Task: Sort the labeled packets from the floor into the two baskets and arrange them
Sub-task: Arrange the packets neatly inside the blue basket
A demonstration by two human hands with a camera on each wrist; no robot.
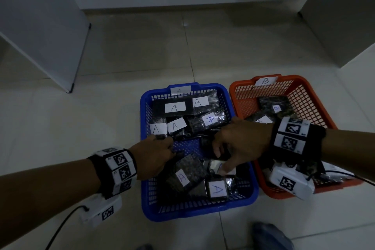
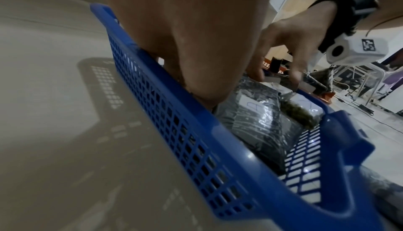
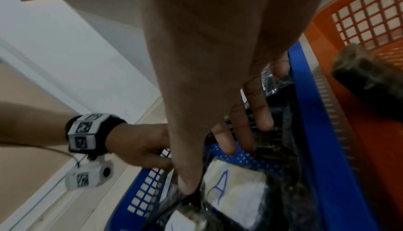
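Note:
The blue basket (image 1: 182,214) holds several dark packets with white "A" labels. Beside it on the right, the orange basket (image 1: 241,95), tagged "B", holds a few "B" packets (image 1: 274,105). Both hands reach into the blue basket. My left hand (image 1: 170,151) comes over the left wall, its fingers curled at the upper edge of a tilted A packet (image 1: 188,170). My right hand (image 1: 220,161) is spread, fingers straight and pointing down. In the right wrist view its thumb (image 3: 187,188) presses crinkled wrap beside an A label (image 3: 231,188), while its other fingers lie on a dark packet (image 3: 272,145).
The baskets stand side by side on a pale tiled floor (image 1: 101,128). A white panel (image 1: 40,36) leans at the back left and white furniture (image 1: 345,26) stands at the back right. Cables trail from both wrist cameras. Blue cloth (image 1: 269,235) shows at the bottom edge.

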